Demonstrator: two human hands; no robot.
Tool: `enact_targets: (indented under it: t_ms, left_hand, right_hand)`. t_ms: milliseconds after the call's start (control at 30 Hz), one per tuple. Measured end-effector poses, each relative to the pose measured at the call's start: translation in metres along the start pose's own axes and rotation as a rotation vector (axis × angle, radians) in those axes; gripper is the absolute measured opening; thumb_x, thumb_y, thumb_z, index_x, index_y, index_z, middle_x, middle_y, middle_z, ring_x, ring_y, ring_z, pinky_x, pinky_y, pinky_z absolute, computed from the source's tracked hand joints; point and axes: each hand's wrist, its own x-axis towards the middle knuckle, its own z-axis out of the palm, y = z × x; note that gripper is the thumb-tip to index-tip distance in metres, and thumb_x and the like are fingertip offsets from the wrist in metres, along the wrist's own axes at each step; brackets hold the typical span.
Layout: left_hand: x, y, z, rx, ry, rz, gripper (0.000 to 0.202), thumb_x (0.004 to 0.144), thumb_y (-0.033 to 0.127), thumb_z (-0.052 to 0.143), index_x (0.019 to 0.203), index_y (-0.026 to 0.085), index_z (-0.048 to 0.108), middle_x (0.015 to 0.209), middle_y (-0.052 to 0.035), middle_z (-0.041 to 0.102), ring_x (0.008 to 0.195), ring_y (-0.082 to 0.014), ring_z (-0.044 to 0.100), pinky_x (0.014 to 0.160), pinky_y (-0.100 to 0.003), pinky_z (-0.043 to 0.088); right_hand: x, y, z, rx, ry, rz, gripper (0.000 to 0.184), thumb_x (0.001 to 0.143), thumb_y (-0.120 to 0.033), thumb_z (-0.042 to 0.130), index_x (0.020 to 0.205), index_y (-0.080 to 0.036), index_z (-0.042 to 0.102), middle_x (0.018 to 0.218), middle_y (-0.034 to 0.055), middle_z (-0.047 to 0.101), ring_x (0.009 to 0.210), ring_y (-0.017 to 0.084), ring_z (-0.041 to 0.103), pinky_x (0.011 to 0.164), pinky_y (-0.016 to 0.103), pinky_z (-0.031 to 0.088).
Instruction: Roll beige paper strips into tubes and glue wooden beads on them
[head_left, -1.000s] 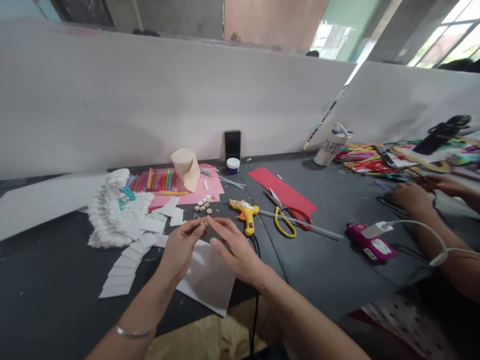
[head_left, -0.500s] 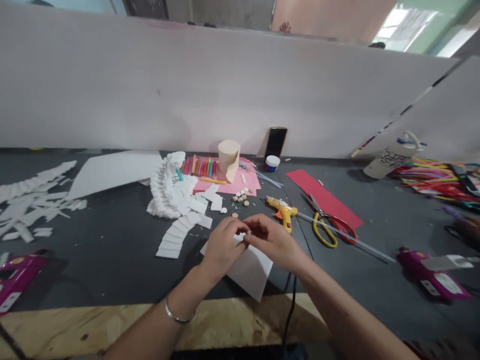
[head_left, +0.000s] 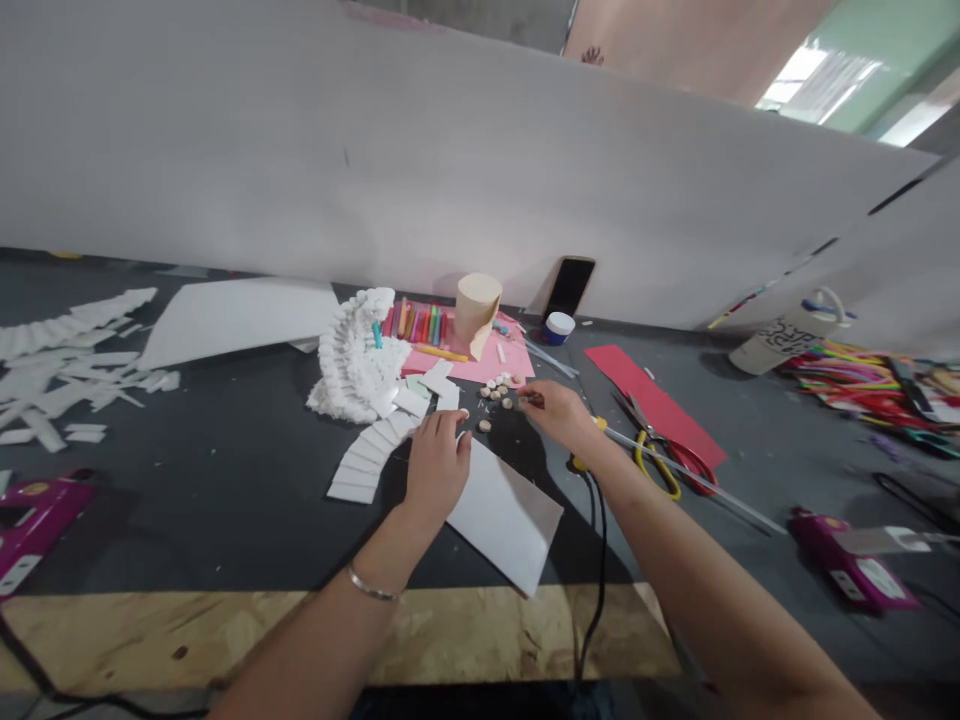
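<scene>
My left hand (head_left: 437, 462) rests on the dark table with its fingers curled down at the corner of a white paper sheet (head_left: 504, 515). My right hand (head_left: 556, 411) reaches forward in a pinch at a cluster of small round beige and white discs (head_left: 499, 392); what its fingertips hold is too small to make out. A fan of white paper rectangles (head_left: 373, 452) lies just left of my left hand. Behind them stands a fluffy white layered paper form (head_left: 352, 357).
A beige paper roll (head_left: 478, 308) and coloured sticks (head_left: 415, 324) lie on pink paper. Yellow-and-red scissors (head_left: 664, 462), red paper (head_left: 651, 398), a phone (head_left: 568, 287), a small jar (head_left: 559, 327), two magenta glue guns (head_left: 851, 562) (head_left: 34, 513), a bottle (head_left: 786, 332), paper scraps (head_left: 67, 350).
My hands, joined over the white sheet before, have parted: the right reached forward to the small discs, the left dropped onto the sheet. The view swung left, and the neighbour's hands left it.
</scene>
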Motion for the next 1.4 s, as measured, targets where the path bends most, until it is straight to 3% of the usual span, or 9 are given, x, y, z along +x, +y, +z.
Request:
enact_targets:
  t_ms: [133, 367, 500, 633, 900, 1033, 1233, 1400]
  left_hand:
    - [0.0, -0.001, 0.0, 0.228, -0.093, -0.01, 0.029, 0.089, 0.021, 0.051, 0.117, 0.017, 0.055, 0.113, -0.0133, 0.066, 0.11, -0.0297, 0.056, 0.092, -0.046, 0.038]
    - [0.003, -0.002, 0.006, 0.222, -0.18, 0.135, 0.034, 0.092, 0.021, 0.046, 0.126, 0.018, 0.053, 0.124, -0.011, 0.065, 0.127, -0.0255, 0.048, 0.105, -0.045, 0.028]
    - [0.003, 0.003, -0.002, 0.181, -0.091, 0.116, 0.021, 0.094, 0.022, 0.046, 0.108, 0.023, 0.061, 0.109, -0.006, 0.07, 0.108, -0.0224, 0.058, 0.101, -0.044, 0.029]
    - [0.001, 0.006, -0.007, 0.178, 0.003, 0.086, 0.017, 0.094, 0.025, 0.046, 0.1, 0.023, 0.062, 0.1, -0.0048, 0.072, 0.098, -0.0219, 0.06, 0.097, -0.043, 0.03]
    - [-0.001, 0.008, -0.005, 0.234, -0.02, 0.12, 0.016, 0.094, 0.024, 0.047, 0.094, 0.023, 0.063, 0.094, -0.0017, 0.072, 0.093, -0.0211, 0.06, 0.095, -0.043, 0.031]
    - [0.0, 0.006, -0.004, 0.309, -0.036, 0.089, 0.017, 0.092, 0.023, 0.049, 0.101, 0.023, 0.063, 0.101, -0.0035, 0.071, 0.1, -0.0232, 0.058, 0.099, -0.045, 0.029]
    - [0.002, 0.006, -0.002, 0.444, -0.139, 0.082, 0.025, 0.092, 0.023, 0.047, 0.11, 0.017, 0.063, 0.102, -0.0086, 0.071, 0.106, -0.0265, 0.057, 0.107, -0.047, 0.025]
    - [0.014, 0.01, 0.006, 0.457, -0.223, 0.083, 0.029, 0.092, 0.023, 0.047, 0.117, 0.016, 0.06, 0.107, -0.0091, 0.071, 0.106, -0.0259, 0.059, 0.111, -0.047, 0.02]
  right_hand:
    - [0.01, 0.004, 0.008, -0.01, -0.029, -0.031, 0.023, 0.08, -0.014, 0.058, 0.099, -0.017, 0.072, 0.114, 0.0091, 0.068, 0.096, 0.018, 0.065, 0.088, 0.031, 0.049]
    - [0.02, 0.014, 0.01, 0.045, -0.018, -0.009, 0.034, 0.086, -0.017, 0.054, 0.118, -0.018, 0.066, 0.102, 0.0064, 0.074, 0.082, 0.016, 0.069, 0.077, 0.028, 0.052]
    - [0.019, 0.013, 0.003, 0.049, 0.062, 0.002, 0.026, 0.086, -0.02, 0.052, 0.105, -0.018, 0.07, 0.102, 0.0061, 0.074, 0.09, 0.018, 0.068, 0.081, 0.03, 0.05]
    - [0.018, 0.014, 0.0, 0.07, 0.099, 0.006, 0.019, 0.081, -0.019, 0.056, 0.094, -0.017, 0.07, 0.091, 0.0052, 0.075, 0.083, 0.017, 0.068, 0.078, 0.029, 0.049]
    - [0.031, 0.009, -0.001, 0.139, 0.154, -0.05, 0.008, 0.074, -0.025, 0.064, 0.078, -0.019, 0.066, 0.082, 0.0033, 0.069, 0.072, 0.017, 0.062, 0.068, 0.029, 0.046]
    - [0.036, 0.007, -0.001, 0.221, 0.132, -0.058, 0.012, 0.077, -0.023, 0.059, 0.086, -0.021, 0.066, 0.077, 0.0014, 0.069, 0.067, 0.017, 0.064, 0.062, 0.029, 0.048]
    - [0.032, 0.008, 0.001, 0.337, 0.124, -0.104, 0.031, 0.079, -0.016, 0.049, 0.105, -0.021, 0.063, 0.085, 0.0036, 0.07, 0.08, 0.018, 0.068, 0.068, 0.031, 0.054]
    - [0.028, 0.002, -0.005, 0.378, 0.142, -0.148, 0.03, 0.08, -0.017, 0.047, 0.105, -0.018, 0.063, 0.097, 0.0079, 0.071, 0.081, 0.018, 0.067, 0.072, 0.033, 0.054]
